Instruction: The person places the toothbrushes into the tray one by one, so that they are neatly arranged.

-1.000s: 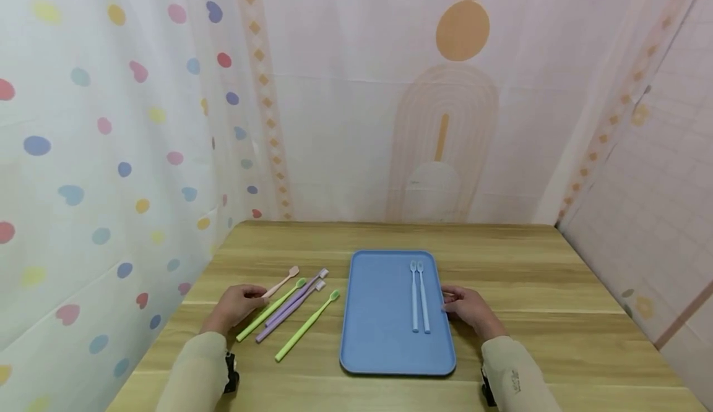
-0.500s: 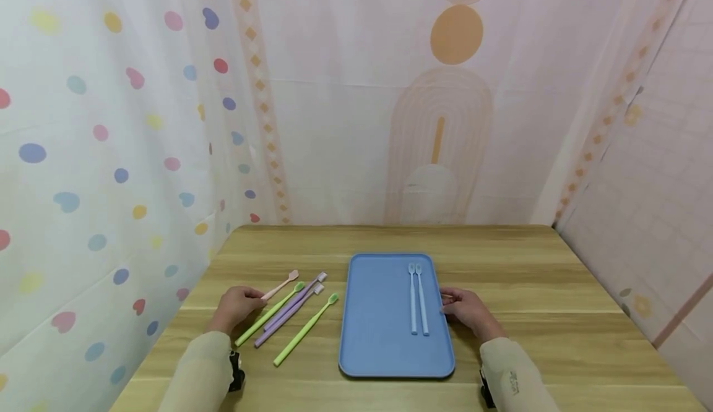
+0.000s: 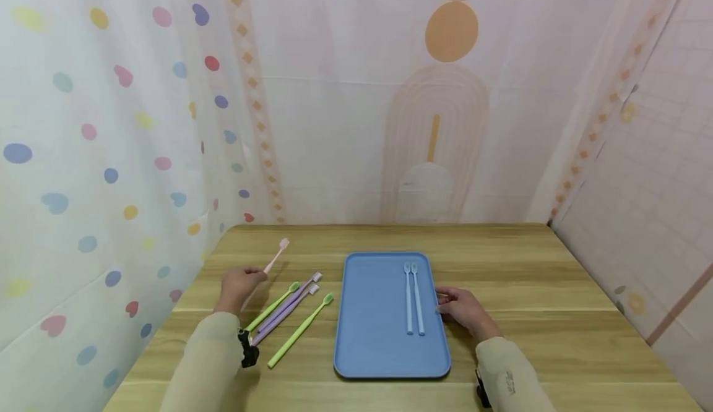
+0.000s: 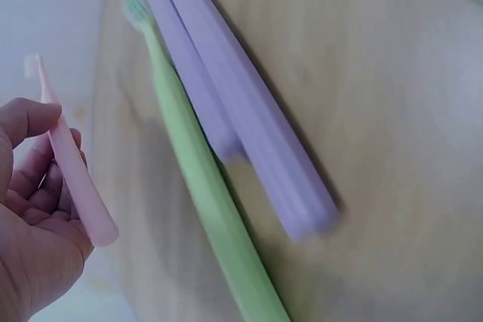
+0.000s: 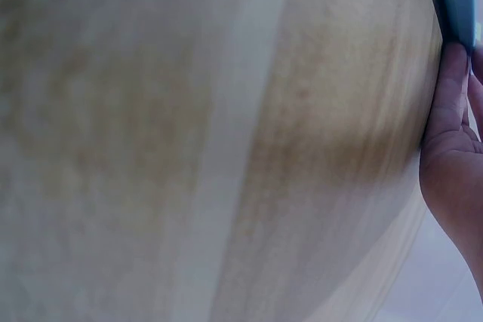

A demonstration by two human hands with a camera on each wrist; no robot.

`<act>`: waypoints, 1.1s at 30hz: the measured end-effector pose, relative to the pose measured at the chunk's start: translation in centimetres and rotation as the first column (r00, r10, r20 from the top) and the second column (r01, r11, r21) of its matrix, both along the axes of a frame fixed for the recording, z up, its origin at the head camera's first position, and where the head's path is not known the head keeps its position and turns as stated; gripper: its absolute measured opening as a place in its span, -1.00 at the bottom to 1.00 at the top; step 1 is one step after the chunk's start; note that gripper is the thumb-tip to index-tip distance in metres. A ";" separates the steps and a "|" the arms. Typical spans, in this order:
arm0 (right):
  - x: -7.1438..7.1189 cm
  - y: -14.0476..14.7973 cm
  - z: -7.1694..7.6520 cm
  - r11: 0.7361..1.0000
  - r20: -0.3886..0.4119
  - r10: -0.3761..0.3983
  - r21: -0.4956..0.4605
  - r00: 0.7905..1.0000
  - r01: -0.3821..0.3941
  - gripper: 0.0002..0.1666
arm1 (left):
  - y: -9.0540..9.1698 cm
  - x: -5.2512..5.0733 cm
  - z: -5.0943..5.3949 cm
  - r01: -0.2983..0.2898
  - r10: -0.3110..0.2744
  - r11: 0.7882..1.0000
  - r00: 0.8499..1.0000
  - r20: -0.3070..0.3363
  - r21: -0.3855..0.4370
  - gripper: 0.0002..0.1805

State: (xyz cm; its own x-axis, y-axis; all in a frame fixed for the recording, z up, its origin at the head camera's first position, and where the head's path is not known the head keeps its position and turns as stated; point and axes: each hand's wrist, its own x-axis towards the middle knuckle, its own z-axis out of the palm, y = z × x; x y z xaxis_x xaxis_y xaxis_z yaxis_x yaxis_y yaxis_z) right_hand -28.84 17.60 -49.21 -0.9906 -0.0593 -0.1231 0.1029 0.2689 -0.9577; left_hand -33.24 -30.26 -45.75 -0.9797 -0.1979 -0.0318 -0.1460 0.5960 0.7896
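Pinching the pink toothbrush (image 4: 79,190) in my left grip (image 3: 239,288): thumb on the handle below the neck, fingers curled behind. Bristle end aimed at one o'clock, taking twelve as the far edge of the worktop (image 3: 557,338). Brush looked lifted, though height was hard to judge. Hold sat well up the handle, I think to keep the bristles free of my fingers.

At four o'clock from that grip: a lime toothbrush (image 4: 191,156), two purple toothbrushes (image 4: 247,111) just beside it, then a second lime toothbrush (image 3: 299,331) a little apart. All slanted roughly one to seven, perhaps laid so the handles faced me.

Right grip (image 3: 466,312) touched the three o'clock rim of the blue tray (image 3: 367,313); clamped on it or only leaning, I could not tell. Probably there to steady it. Inside, toward two o'clock, two pale blue toothbrushes (image 3: 419,307) lay side by side, heads near twelve, paired by colour, it seemed.

Head view alone gave the whole layout, tray contents included. Left wrist view gave what my grip hid there: the thumb's seat and the pink handle's blunt end jutting out. Of the second lime toothbrush it caught only a corner. Right wrist view: mostly wood grain, fingers against the tray's edge, no toothbrush visible.
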 end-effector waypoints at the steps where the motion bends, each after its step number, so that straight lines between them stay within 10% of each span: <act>1: 0.0 0.0 0.0 1.000 0.002 -0.003 0.000 1.000 0.003 -0.42 | 0.6 -0.2 0.4 -0.002 0.002 1.000 1.000 -0.007 0.014 -0.61; 14: -0.2 0.0 0.4 1.000 0.009 -0.011 -0.003 1.000 0.011 -0.41 | 7.1 -1.6 2.6 -0.035 0.047 0.982 0.997 -0.060 0.185 -0.67; 33: -0.3 0.7 0.3 0.999 0.036 -0.031 0.008 0.999 0.031 -0.38 | 15.7 -2.0 2.1 -0.038 0.093 0.960 0.977 -0.189 0.276 -0.80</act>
